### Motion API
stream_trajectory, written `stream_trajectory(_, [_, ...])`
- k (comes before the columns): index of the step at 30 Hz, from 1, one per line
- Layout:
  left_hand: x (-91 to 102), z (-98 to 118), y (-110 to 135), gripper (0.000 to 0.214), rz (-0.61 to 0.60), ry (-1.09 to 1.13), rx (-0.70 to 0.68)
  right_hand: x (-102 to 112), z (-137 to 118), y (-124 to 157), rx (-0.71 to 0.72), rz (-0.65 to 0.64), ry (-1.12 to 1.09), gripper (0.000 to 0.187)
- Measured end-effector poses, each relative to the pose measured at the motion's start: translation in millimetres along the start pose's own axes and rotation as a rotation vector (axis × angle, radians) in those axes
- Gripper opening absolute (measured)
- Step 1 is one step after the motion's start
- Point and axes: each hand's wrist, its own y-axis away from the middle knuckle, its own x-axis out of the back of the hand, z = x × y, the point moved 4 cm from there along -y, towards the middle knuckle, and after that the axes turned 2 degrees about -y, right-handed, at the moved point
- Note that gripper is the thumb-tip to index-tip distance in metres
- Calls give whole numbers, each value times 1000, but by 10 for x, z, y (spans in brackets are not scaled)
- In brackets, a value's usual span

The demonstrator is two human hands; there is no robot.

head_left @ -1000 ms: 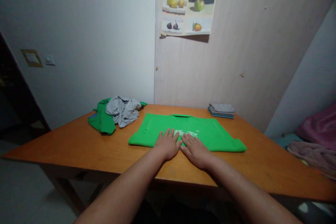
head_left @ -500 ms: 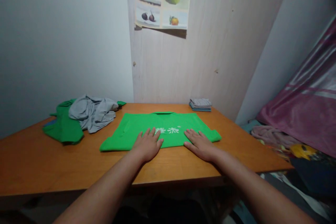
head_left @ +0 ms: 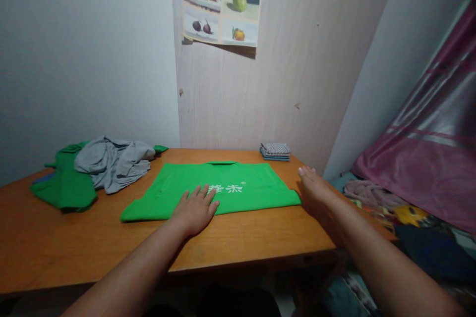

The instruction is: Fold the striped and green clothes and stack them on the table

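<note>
A green shirt (head_left: pixel 245 173) with white printed characters lies spread on the wooden table, its collar toward the wall and its near edge folded. My left hand (head_left: pixel 195 210) rests flat on the near part of the shirt, fingers spread beside the print. Just past the shirt's right sleeve is my right hand (head_left: pixel 314 185), lifted a little and turned on its side with the fingers stretched out. It holds nothing. Whether it touches the sleeve I cannot tell.
On the table's left lie a crumpled grey garment (head_left: pixel 115 161) and another green garment (head_left: pixel 72 183). A small stack of folded cloth (head_left: pixel 275 151) sits at the back right. A pink curtain (head_left: pixel 420 158) and a heap of clothes (head_left: pixel 375 193) are beyond the right edge.
My right hand has moved off the shirt's front to the right, beyond the sleeve. My left hand stays flat on the shirt. The view has turned slightly right.
</note>
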Motion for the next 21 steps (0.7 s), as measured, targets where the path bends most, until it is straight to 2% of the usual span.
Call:
stream_trajectory(3, [-7, -12, -7, 62, -1, -15, 3, 1, -292, -15, -45, -39, -79, 82])
stream_trajectory(7, [-21, -29, -17, 63, -8, -25, 7, -339, -634, 167, 24, -195, -11, 88])
stream_trajectory(10, [-12, -22, -8, 63, -15, -39, 11, -542, -646, 246, 12, -306, 34, 98])
stream_trajectory(12, [3, -10, 6, 63, -22, -56, 19, -535, -604, 210, -39, -355, 45, 101])
stream_trajectory(15, [18, 5, 19, 65, -33, -69, 28, -355, -615, 80, -118, -324, 53, 99])
stream_trajectory(17, [15, 3, 17, 66, -34, -69, 24, -242, -721, 14, -89, -252, 48, 96])
stream_trajectory(19, [6, -8, 10, 66, -29, -65, 21, -234, -868, 9, -4, -206, 45, 94])
stream_trajectory(21, [0, -15, 14, 66, -26, -56, 25, -343, -976, 64, 60, -214, 63, 94])
